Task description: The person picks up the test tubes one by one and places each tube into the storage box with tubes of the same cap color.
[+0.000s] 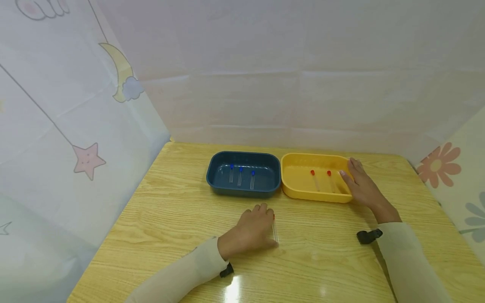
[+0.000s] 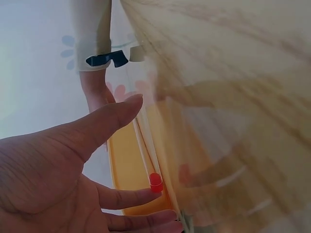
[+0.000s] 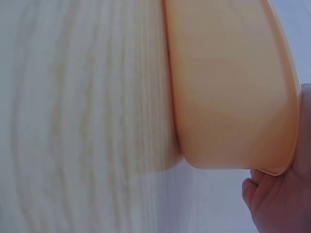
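On the wooden table, my left hand (image 1: 251, 229) reaches over a clear tube with a red cap (image 2: 155, 182). In the left wrist view the index fingertip meets the cap, while the thumb is spread toward the tube's other end. My right hand (image 1: 363, 185) grips the right end of the yellow tray (image 1: 303, 195), thumb over the inner side and fingers outside. Two red-capped tubes (image 1: 315, 181) lie in that tray. Beside it, the dark blue tray (image 1: 242, 192) contains three blue-capped tubes (image 1: 240, 176). The right wrist view catches only part of the right hand at the tray rim.
Both trays stand side by side toward the back of the table (image 1: 170, 219). Behind it hangs a pale sheet (image 1: 246, 101), and printed sheets cover the left and right sides. Black straps are worn at both wrists.
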The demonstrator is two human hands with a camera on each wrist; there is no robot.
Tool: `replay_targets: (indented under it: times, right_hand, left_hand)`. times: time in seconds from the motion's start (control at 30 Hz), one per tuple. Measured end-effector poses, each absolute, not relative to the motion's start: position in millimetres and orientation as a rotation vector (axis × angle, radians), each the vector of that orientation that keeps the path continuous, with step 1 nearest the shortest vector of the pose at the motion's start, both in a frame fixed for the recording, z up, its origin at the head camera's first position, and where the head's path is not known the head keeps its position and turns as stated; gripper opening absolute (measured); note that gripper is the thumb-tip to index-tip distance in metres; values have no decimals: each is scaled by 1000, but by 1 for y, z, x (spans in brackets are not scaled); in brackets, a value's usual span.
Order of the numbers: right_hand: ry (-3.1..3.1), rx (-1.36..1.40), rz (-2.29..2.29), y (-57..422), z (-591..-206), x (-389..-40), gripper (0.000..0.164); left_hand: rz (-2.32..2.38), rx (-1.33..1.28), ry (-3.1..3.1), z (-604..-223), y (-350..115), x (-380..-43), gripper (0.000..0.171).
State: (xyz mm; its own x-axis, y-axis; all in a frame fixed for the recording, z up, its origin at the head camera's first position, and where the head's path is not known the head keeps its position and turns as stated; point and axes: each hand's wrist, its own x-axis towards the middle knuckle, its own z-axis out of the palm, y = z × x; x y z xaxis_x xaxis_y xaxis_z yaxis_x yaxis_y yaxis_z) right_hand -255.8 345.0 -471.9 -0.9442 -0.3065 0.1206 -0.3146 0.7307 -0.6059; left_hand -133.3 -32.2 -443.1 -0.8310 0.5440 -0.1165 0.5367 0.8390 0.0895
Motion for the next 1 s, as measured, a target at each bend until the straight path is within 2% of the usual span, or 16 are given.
replay_targets:
  times: [0.27,0.7,1.0]
  right_hand:
    - [-2913,517,1019,345,-471,-255,71]
    - [-2898,533,1016,345,-471,-255,68]
    - [-2890,548,1031,346,-471,-255,64]
  left_hand:
    - [92,824,2865,-434,-34,-134,79]
    - [132,859,2896,-427,-36,-136,73]
    - [119,891,2927,-418,-34,-139,76]
